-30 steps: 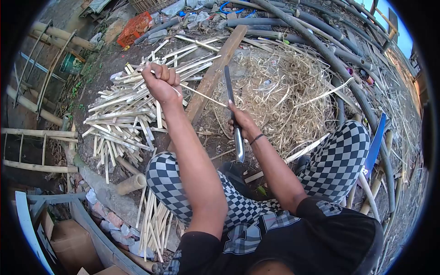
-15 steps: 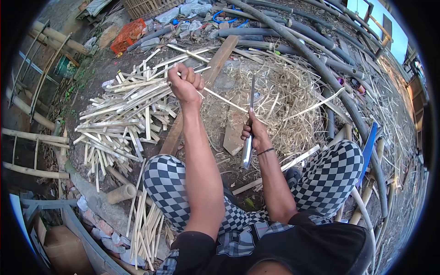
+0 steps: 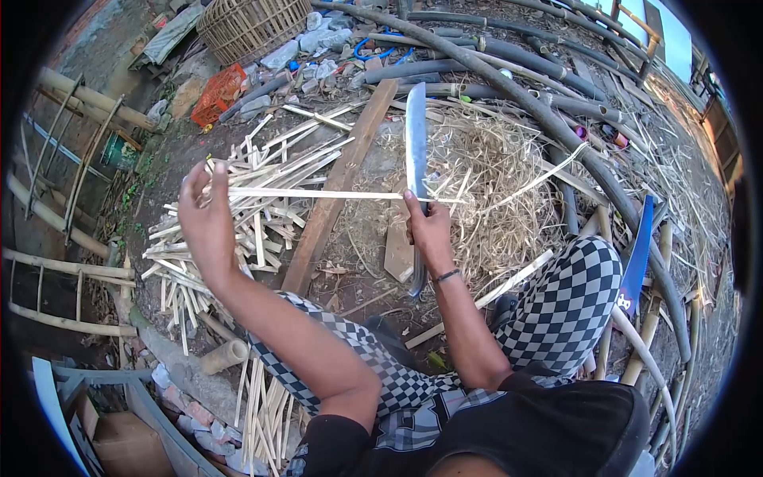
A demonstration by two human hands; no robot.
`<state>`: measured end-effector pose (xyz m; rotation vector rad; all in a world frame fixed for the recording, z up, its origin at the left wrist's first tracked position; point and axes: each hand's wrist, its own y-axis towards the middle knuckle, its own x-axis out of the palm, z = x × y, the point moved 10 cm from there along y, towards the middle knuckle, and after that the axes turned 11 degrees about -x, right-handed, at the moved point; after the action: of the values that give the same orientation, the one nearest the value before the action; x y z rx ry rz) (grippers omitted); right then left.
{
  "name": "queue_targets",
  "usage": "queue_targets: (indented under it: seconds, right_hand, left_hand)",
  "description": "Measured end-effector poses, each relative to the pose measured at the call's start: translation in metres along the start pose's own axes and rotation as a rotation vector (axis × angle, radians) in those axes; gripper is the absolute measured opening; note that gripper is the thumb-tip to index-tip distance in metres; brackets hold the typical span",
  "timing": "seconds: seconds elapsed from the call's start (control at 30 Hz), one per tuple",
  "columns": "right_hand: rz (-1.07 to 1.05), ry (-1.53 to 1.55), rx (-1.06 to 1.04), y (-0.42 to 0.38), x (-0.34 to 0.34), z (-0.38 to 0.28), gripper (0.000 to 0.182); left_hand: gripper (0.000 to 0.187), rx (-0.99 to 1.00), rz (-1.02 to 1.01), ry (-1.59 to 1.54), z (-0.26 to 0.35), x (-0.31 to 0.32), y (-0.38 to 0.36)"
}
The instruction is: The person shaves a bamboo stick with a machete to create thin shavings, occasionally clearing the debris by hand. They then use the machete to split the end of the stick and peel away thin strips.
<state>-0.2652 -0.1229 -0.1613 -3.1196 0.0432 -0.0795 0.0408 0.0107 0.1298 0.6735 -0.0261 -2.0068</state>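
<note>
My left hand is raised on the left, its thumb and fingers closed around one end of a pale bamboo strip. The strip stretches level to my right hand, where the thumb presses it near the blade. That hand grips a long knife, its broad blade pointing away from me and its metal handle end showing below my fist. Behind my left hand lies a heap of cut bamboo strips. Curly shavings are piled to the right of the blade.
A wooden plank lies between the strips and the shavings. More strips rest beside my left knee. A blue-bladed saw is by my right knee. Dark poles lie beyond, with an orange crate and a woven basket.
My left hand has moved left and down, drawing the strip out level. The knife has turned so its broad face shows, and my right hand has shifted slightly left.
</note>
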Motion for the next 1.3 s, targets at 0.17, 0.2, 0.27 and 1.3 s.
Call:
queue_targets:
  seconds: [0.17, 0.2, 0.27, 1.3]
  right_hand:
    - [0.056, -0.359, -0.343, -0.022, -0.003, -0.070, 0.048]
    - [0.060, -0.354, -0.347, -0.027, -0.001, -0.073, 0.048]
    - [-0.061, -0.340, -0.395, -0.040, 0.016, -0.084, 0.045]
    - [-0.450, -0.557, -0.521, -0.066, 0.030, -0.140, 0.035]
  left_hand:
    - [0.052, 0.218, 0.176, 0.055, 0.069, -0.043, -0.053]
    - [0.048, 0.252, -0.060, -0.082, 0.082, -0.013, -0.063]
    - [0.042, 0.390, -0.410, -0.195, 0.110, 0.041, -0.098]
    - [0.022, 0.073, -1.180, 0.316, 0.068, 0.205, -0.038]
